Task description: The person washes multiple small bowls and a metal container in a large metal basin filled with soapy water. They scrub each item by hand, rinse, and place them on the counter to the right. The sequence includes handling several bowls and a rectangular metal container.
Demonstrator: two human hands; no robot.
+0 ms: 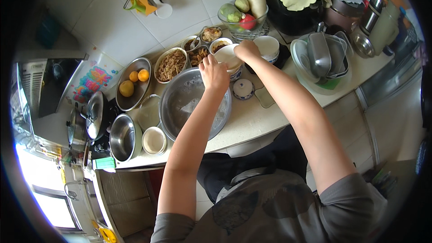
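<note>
Both hands are on a stack of white bowls (pixel 225 54) with blue patterned sides, over the worktop. My left hand (pixel 214 74) grips the near left rim, its wrist above the right part of a large metal basin (pixel 182 106) of cloudy, foamy water. At the bowls' right rim, the curled fingers of my right hand (pixel 248 51) pinch the edge; its fingertips are partly hidden. Another stack of white bowls (pixel 266 47) stands just right of that hand. Below the held bowls sits a small lidded blue-and-white pot (pixel 243 88), beside a pale green dish (pixel 264 98).
Bowls of shredded food (pixel 171 65) and sauces line the wall. A glass bowl of vegetables (pixel 243 17) stands behind. Left are a metal bowl with orange fruit (pixel 134 86), a steel pot (pixel 122 138) and a lidded pan (pixel 96 116). Plastic containers (pixel 320 57) are piled right.
</note>
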